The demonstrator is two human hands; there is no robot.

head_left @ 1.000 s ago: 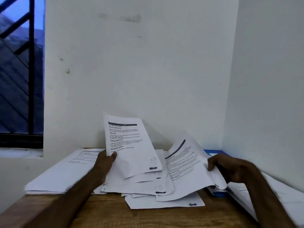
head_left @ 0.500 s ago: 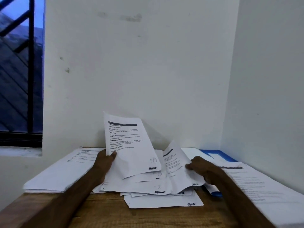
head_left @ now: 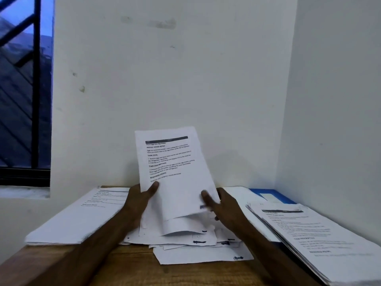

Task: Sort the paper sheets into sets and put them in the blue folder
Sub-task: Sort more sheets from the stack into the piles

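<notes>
Both forearms reach in from below. Left hand [head_left: 140, 201] pinches the raised paper sheets [head_left: 175, 172], thumb in front. Right hand [head_left: 223, 207] is blurry, thumb on their lower corner, grip unclear.

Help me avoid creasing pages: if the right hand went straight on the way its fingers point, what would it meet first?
The raised sheet that the left hand holds up. The right hand points up-left at its lower right corner, and blur hides whether they already touch.
</notes>
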